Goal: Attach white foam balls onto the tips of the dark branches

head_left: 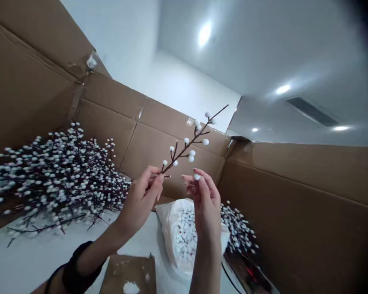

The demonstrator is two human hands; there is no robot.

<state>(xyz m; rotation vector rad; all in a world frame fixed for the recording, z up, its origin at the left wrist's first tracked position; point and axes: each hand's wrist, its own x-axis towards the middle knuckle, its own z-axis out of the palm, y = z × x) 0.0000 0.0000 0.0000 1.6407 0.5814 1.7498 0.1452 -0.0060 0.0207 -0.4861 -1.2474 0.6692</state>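
My left hand [145, 190] pinches the lower end of a brown artificial berry branch [184, 150], which slants up to the right. Several white berries sit on its twigs, and a few twig tips look bare. To the right of the branch, my right hand [205, 196] holds a single white berry [196, 177] between thumb and fingers, apart from the branch. Below my right hand stands an open white bag [168, 216] full of loose white berries [186, 237], partly hidden by my forearm.
A big heap of white-berried branches [70, 175] lies on the left of the white table [135, 241]. More berried branches [237, 228] are at the right, behind a dark object [248, 271]. A brown board [129, 269] bears a white blob [131, 288]. Cardboard walls [294, 212] surround the table.
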